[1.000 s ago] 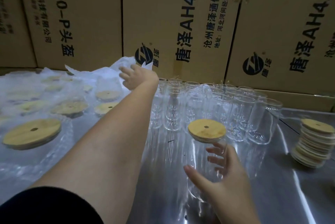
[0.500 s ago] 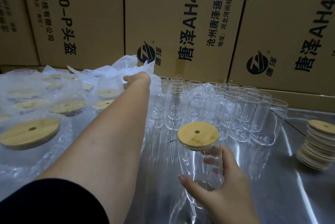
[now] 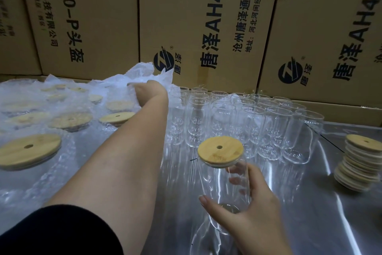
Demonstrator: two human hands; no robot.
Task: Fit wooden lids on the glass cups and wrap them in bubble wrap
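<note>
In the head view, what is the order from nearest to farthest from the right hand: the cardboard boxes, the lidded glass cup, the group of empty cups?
1. The lidded glass cup: held in the right hand, front centre.
2. The empty cups: standing behind it, in the middle.
3. The cardboard boxes: at the back, behind the cups.

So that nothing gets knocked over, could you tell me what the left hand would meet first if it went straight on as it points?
The left hand would first meet the crumpled bubble wrap, which it seems to touch now. Behind that stands a cardboard box, though depth is unclear.
</note>
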